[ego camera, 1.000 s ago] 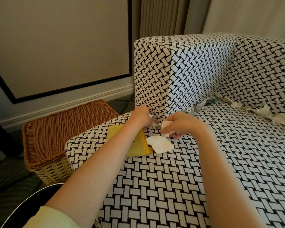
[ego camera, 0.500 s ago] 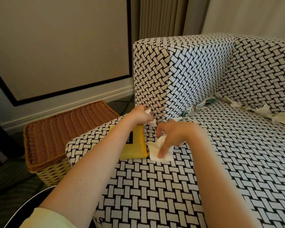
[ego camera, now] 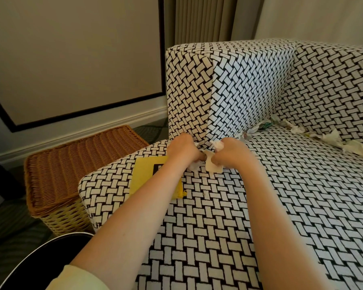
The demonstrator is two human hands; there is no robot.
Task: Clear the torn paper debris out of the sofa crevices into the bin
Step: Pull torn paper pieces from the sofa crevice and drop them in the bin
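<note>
Now, both your hands are at the front corner of the sofa point(ego camera: 260, 206), where the armrest meets the seat. Your left hand point(ego camera: 183, 152) has its grip curled round a white scrap point(ego camera: 195, 165), and your right hand point(ego camera: 228, 156) pinches crumpled torn paper point(ego camera: 213, 168) at the crevice mouth. Gather it all into one fist, I'd suggest, so nothing drops back into the gap. Pull slowly, since thin pieces will likely tear. What looks like the bin point(ego camera: 57, 254), dark and round, sits low on your left near the wicker basket point(ego camera: 82, 162). More debris point(ego camera: 333, 139) lines the back crevice, well apart from your hands, so empty this load first.
</note>
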